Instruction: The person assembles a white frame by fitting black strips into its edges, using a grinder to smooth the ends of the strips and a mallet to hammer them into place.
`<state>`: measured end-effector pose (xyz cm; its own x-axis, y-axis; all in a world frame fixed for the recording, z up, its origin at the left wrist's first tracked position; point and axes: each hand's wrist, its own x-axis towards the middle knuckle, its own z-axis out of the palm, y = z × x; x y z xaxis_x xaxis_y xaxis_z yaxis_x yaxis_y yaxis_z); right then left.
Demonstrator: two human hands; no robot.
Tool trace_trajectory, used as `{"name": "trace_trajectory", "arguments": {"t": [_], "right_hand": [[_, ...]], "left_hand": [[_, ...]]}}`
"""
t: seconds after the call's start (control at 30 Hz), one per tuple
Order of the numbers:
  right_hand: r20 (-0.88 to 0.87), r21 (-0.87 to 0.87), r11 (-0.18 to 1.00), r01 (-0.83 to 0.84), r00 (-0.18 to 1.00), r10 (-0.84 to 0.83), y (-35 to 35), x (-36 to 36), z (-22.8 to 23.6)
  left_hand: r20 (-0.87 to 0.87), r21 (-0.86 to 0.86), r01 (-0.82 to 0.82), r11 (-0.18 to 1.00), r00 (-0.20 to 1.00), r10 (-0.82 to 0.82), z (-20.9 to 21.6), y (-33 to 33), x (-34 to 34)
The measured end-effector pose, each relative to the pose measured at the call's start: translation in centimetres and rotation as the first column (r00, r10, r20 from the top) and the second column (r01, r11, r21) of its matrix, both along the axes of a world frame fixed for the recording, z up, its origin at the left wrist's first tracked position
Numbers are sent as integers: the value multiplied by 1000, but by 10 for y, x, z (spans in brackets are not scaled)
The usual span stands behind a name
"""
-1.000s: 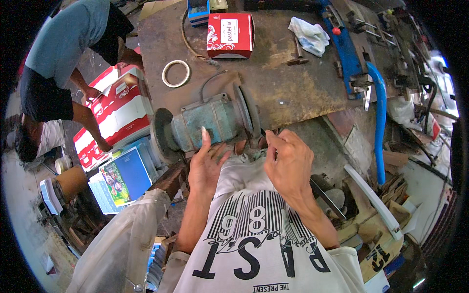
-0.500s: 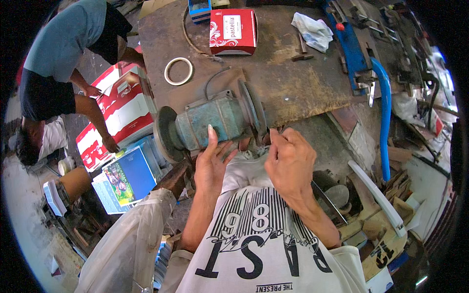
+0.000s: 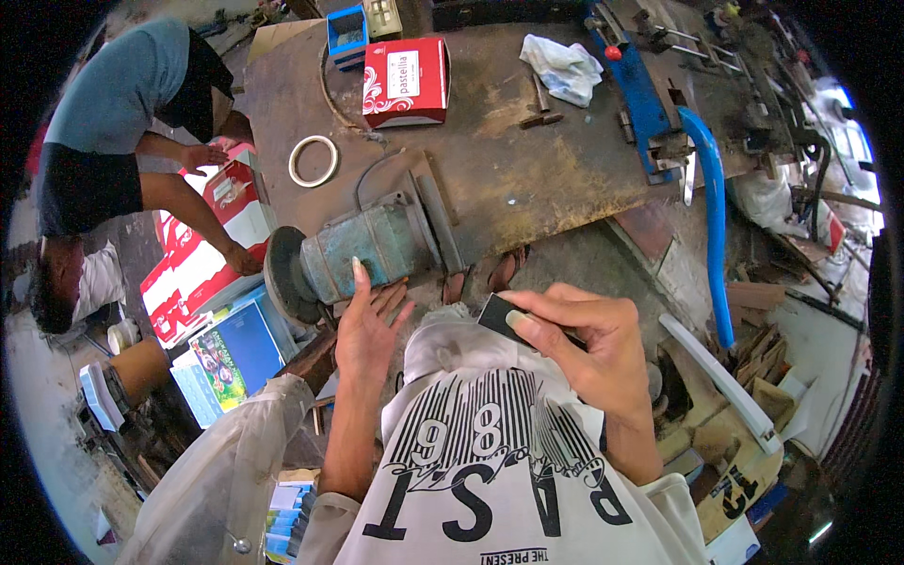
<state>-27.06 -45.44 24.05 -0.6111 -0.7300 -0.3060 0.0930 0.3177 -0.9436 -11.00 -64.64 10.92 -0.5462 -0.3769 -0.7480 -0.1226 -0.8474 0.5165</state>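
Now right hand (image 3: 589,344) with black piece (image 3: 497,316).

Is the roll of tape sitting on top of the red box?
No, the roll of tape lies flat on the rusty workbench, apart from the red box, nearer the bench's left edge.

A small flat black piece (image 3: 496,316), rectangular and dark on its visible face, is pinched at one end and tilted. It sits just right of the worn blue-green motor (image 3: 377,252), which lies on its side at the rusty counter (image 3: 527,179) edge, dark disc end leftward.
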Motion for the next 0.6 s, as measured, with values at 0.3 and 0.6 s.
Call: {"name": "trace_trajectory", "arguments": {"t": [0.3,0.6], "right_hand": [[274,-184,981,-65,955,115,8,-21,-15],[113,-135,990,36,993,-21,-4,-59,-60]], "left_hand": [[48,-42,-18,999,999,20,2,3,-4],[55,-59,-14,998,998,17,-1,5,-2]]}}
